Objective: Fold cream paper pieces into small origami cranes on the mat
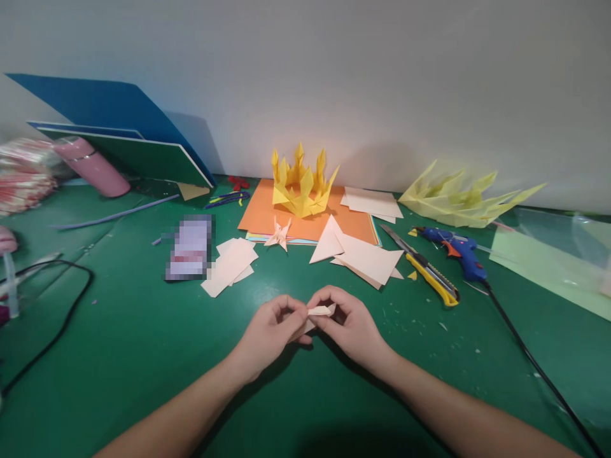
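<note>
Left hand and right hand: fingers pinched on the same folded pink paper, one hand per end. Paper sits over the green table, well short of its far edge.

Just beyond: loose pink sheets ahead of the left hand, overlapping pink pieces ahead of the right. Between them, small pointed pink figure at the near edge of the orange-topped paper stack.

Yellow crown upright on the stack, toward its far edge. Right of the stack: yellow cutter, blade out, then blue glue gun. Paler spiky crown along the table's far edge, against the wall.
</note>
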### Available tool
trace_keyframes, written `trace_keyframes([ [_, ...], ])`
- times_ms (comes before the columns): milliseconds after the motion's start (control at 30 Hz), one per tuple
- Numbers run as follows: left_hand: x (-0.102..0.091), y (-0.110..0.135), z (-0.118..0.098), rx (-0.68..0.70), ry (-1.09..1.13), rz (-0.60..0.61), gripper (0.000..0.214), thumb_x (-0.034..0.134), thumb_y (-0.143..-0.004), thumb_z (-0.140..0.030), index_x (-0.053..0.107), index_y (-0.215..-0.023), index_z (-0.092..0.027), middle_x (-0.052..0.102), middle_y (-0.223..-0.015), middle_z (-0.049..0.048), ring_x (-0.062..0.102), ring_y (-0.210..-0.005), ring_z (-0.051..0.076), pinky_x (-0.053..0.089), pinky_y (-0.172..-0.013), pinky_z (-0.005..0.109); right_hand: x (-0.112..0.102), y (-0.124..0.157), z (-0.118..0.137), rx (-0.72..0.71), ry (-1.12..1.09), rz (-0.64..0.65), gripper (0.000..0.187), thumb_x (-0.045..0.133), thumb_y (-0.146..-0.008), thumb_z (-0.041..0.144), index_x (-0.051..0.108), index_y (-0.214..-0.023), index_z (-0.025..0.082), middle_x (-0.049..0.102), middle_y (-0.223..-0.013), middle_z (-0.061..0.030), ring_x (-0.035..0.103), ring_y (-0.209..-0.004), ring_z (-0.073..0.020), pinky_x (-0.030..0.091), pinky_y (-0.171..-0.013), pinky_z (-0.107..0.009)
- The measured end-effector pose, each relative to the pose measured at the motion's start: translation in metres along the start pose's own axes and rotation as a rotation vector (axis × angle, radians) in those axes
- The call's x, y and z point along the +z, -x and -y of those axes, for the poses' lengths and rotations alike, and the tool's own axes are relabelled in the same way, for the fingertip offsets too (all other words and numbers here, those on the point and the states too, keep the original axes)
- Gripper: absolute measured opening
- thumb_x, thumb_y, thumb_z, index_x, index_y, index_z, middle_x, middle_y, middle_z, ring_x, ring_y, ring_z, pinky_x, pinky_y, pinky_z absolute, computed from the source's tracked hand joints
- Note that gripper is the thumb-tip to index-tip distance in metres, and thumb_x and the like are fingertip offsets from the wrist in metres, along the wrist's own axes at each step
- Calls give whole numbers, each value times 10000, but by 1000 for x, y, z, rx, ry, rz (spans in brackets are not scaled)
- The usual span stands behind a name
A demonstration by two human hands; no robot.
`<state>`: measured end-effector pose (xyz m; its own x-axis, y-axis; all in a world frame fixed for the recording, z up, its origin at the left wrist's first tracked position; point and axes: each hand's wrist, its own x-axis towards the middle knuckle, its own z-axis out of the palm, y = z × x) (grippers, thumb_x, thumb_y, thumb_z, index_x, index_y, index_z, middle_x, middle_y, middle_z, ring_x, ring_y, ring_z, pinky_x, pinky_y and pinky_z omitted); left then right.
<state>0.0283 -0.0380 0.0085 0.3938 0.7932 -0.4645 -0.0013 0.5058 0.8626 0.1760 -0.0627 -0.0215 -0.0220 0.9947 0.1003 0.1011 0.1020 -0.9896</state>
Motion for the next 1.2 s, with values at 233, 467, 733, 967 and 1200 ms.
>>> trace_keyframes([
  [233,-3,-4,2,53,-76,28,354,761,-596,-428,626,-727,-129,648,-736,22,604,-625,112,532,-666,283,0,-1,2,-5,-5,-3,40,552,-737,227,551,-736,187,532,-707,13,521,-574,-95,447,-525,-218],
  [467,-5,-5,10,196,-242,-22,242,640,-731,-387,586,-739,-151,635,-741,21,620,-636,139,531,-634,295,0,-2,3,6,-2,-5,48,540,-731,221,562,-757,186,546,-715,11,544,-596,-101,466,-538,-224],
  [733,-5,-4,6,214,-344,-39,137,617,-729,-292,571,-707,-165,637,-657,8,610,-597,137,512,-599,276,2,-1,0,58,-83,35,52,557,-755,237,541,-775,192,525,-729,23,568,-570,-91,481,-550,-231],
  [967,-3,-6,-1,51,-26,-59,271,668,-717,-373,514,-731,-150,622,-625,6,631,-618,127,523,-581,242,1,-2,-1,-1,-50,-53,163,626,-738,288,502,-813,213,505,-728,29,537,-598,-100,470,-542,-231],
  [1200,-5,-7,2,57,-35,-5,305,647,-735,-408,466,-764,-164,634,-583,2,607,-522,111,506,-521,234,2,0,-1,-113,40,-83,166,598,-750,238,481,-867,220,520,-763,15,534,-593,-105,464,-516,-233],
])
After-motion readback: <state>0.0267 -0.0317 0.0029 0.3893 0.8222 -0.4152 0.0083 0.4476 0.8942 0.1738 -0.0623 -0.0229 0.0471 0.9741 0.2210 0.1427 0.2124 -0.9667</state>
